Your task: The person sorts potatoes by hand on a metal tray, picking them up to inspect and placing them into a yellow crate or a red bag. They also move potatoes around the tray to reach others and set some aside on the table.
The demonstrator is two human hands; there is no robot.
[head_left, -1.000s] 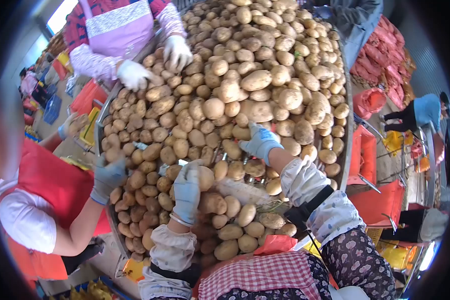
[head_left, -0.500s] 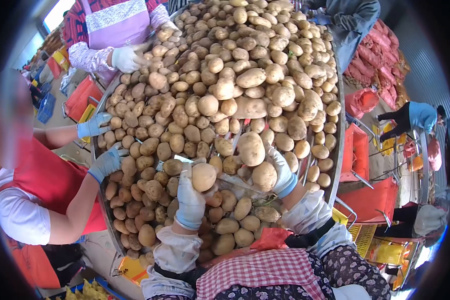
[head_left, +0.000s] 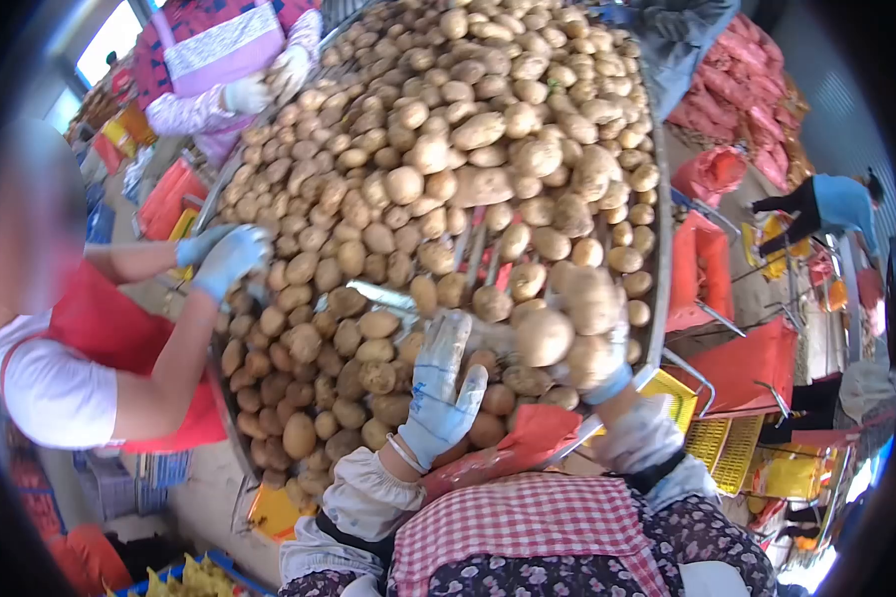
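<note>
My left hand, in a pale blue-and-white glove, is over the near side of the potato heap. Its thumb stands apart from the fingers and nothing is in it. To the right, my gloved right hand is partly hidden behind potatoes it holds: a large blurred one and another below it. A round potato, smeared by motion, is just left of them, between my hands. Slats of the sorting table show through gaps in the heap.
A person in a red apron works at the table's left side with gloved hands on the potatoes. Another in a lilac apron stands at the far left. Red crates, yellow crates and pink sacks lie to the right.
The potato in my left hand has left it, and that hand has opened and shifted right. My right hand has moved right with potatoes. The lilac-aproned person's hands have drawn back from the heap.
</note>
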